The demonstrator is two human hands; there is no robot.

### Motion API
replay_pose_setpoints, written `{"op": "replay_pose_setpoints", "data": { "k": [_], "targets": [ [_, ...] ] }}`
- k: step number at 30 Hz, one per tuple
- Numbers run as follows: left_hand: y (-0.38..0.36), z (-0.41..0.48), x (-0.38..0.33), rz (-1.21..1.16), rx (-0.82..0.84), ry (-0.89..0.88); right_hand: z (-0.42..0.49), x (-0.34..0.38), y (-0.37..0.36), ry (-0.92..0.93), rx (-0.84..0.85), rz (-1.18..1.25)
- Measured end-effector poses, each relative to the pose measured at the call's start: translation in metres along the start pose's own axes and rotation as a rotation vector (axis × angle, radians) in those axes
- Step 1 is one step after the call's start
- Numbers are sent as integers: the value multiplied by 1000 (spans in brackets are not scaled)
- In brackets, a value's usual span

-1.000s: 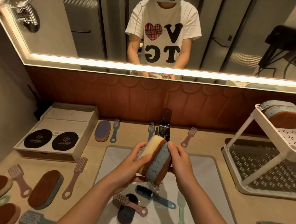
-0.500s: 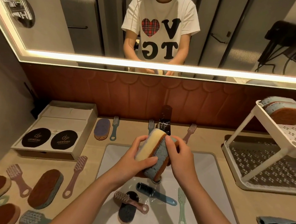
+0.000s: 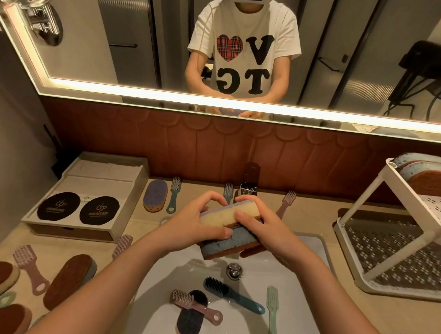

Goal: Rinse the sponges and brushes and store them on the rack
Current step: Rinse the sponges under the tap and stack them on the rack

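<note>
Yellow foam faces up on the upper sponge (image 3: 228, 214) of a stacked pair, held above the back half of the sink (image 3: 320, 252); the blue sponge (image 3: 228, 241) under it sits askew, its brown scouring edge showing. The left hand (image 3: 197, 224) clamps the pair from the left, thumb across the yellow face, and the right hand (image 3: 263, 226) clamps it from the right, fingers wrapped over the top. Down in the basin lie a dark teal brush (image 3: 232, 294), a pale green brush (image 3: 271, 314) and a pink brush (image 3: 196, 306) resting across a dark sponge (image 3: 190, 324), all near the drain (image 3: 234, 270). At the counter's right edge the white rack (image 3: 405, 200) carries two sponges (image 3: 432, 176) on its upper tier. More brown-faced sponges (image 3: 69, 281) and brushes lie along the counter's left edge.
</note>
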State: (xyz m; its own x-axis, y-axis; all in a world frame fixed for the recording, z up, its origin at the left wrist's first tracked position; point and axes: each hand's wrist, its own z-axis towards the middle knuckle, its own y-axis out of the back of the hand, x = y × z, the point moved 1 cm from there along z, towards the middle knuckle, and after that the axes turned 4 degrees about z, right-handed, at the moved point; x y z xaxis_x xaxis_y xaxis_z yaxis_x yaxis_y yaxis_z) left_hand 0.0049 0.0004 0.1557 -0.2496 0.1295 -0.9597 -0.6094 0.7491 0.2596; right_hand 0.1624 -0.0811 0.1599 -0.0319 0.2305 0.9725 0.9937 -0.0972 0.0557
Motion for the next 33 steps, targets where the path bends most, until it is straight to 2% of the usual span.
{"op": "replay_pose_setpoints", "data": {
  "k": [4,8,12,15,20,23,26,33],
  "targets": [
    [-12,2,4,-230,-223,110,5,-3,-2,87,-192,91],
    [-37,4,0,-395,-290,205,6,-13,-9,93,-288,141],
    [-50,11,-4,-354,-486,134,2,-21,-12,142,-291,118],
    [-59,17,-5,-250,-563,90,2,-20,-10,174,-338,135],
    [-69,25,-11,168,-523,-8,9,-25,-3,148,-447,71],
    [-73,31,-15,254,-528,-24,12,-28,1,180,-512,9],
    [-80,38,-19,363,-464,-10,13,-31,6,156,-549,34],
    [-98,49,-25,525,-384,12,12,-42,21,92,-567,87]
  ]
}}
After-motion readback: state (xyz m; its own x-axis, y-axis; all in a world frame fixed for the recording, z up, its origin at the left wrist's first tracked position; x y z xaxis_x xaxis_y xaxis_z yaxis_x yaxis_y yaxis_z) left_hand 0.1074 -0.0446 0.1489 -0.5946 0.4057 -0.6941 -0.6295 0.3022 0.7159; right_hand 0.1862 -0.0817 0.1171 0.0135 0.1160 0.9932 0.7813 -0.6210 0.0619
